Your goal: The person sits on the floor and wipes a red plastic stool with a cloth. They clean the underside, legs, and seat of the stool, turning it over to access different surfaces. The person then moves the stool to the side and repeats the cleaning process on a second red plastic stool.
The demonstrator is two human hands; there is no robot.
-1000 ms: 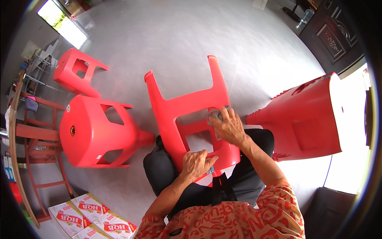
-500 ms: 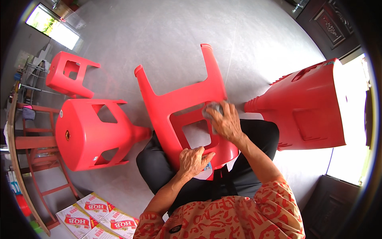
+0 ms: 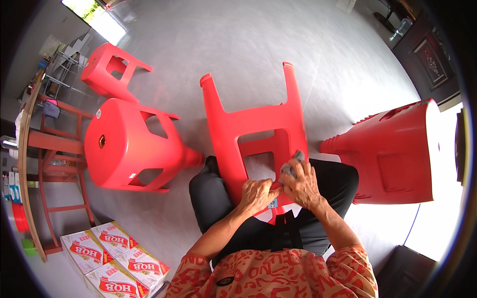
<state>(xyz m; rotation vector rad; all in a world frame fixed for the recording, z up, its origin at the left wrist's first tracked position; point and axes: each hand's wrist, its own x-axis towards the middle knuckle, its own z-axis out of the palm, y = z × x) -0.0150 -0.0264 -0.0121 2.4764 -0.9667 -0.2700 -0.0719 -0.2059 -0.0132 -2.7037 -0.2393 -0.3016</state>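
Observation:
A red plastic stool (image 3: 254, 118) lies tipped across my lap between my knees, its legs pointing away from me and its seat end close to my body. My left hand (image 3: 257, 195) is closed on the stool near the seat end, thumb toward the right. In my right hand (image 3: 303, 188) is a crumpled grey cloth (image 3: 289, 170), pressed against the right side of the stool beside its opening. Both hands are close together, their fingertips almost meeting.
To the left stand a stack of red stools (image 3: 119, 149) on its side and a smaller red stool (image 3: 109, 69). Another red stool stack (image 3: 387, 154) lies at right. White-and-red cartons (image 3: 117, 260) sit at lower left, near a wooden table edge (image 3: 25, 198) and a red-brown chair (image 3: 67, 208).
My right hand has slid the cloth down the stool's right side, toward me and closer to my left hand. The whole view has shifted a little; my left hand keeps its hold.

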